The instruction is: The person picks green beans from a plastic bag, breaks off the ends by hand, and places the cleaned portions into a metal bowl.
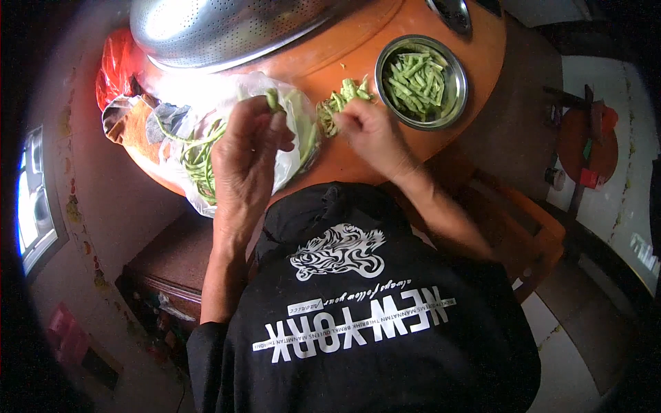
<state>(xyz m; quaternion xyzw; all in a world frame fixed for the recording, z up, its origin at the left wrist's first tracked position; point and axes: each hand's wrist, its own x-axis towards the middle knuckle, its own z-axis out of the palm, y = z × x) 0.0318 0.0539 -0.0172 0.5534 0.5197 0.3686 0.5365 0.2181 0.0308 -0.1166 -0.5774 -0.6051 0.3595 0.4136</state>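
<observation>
My left hand [248, 139] is raised over a clear plastic bag [297, 111] and grips a short green bean piece [272, 98], whose end pokes up between thumb and fingers. Long green beans [199, 168] lie in the bag, partly behind that hand and wrist. My right hand [372, 131], slightly blurred, has its fingers curled in; whether anything is pinched in them is hidden. Just beyond its fingertips sits a small heap of bean scraps [330, 111] on the orange table [356, 165]. To its right stands a steel bowl [461, 103] holding many cut bean pieces [415, 82].
A large perforated steel colander [222, 36] occupies the table's far side. At the left edge are a red plastic bag [116, 69] and crumpled cloths [137, 121]. A dark shiny object [452, 15] lies at the far right. An orange stool [526, 222] stands to my right.
</observation>
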